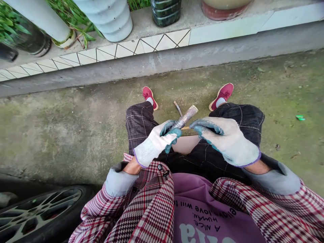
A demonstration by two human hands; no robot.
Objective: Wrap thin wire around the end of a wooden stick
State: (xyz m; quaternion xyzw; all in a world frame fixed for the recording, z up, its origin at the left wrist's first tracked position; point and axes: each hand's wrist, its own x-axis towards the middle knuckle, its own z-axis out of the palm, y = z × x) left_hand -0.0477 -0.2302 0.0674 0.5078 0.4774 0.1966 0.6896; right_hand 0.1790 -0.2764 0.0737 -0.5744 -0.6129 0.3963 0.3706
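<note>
My left hand [163, 136], in a white glove with blue-green coated fingers, is closed around a short wooden stick [189, 114]. Its bare end points up and right, and a grey, shiny wrapping [178, 124] covers the part nearest my fingers. A second, thinner stick [178, 108] shows just beyond it; I cannot tell whether the two are joined. My right hand [217, 135], gloved alike, has its fingertips pinched on a thin yellowish strip [186, 128] that runs across to the wrapped part. The strip's other end is hidden by my left fingers.
A pale seat-like surface [186, 144] shows between my legs. Ahead runs a low tiled ledge [157, 43] bearing a white ribbed container [107, 18], a dark plastic jug [166, 12] and plants. A car wheel [37, 216] stands at lower left. A green scrap [300, 117] lies on the concrete.
</note>
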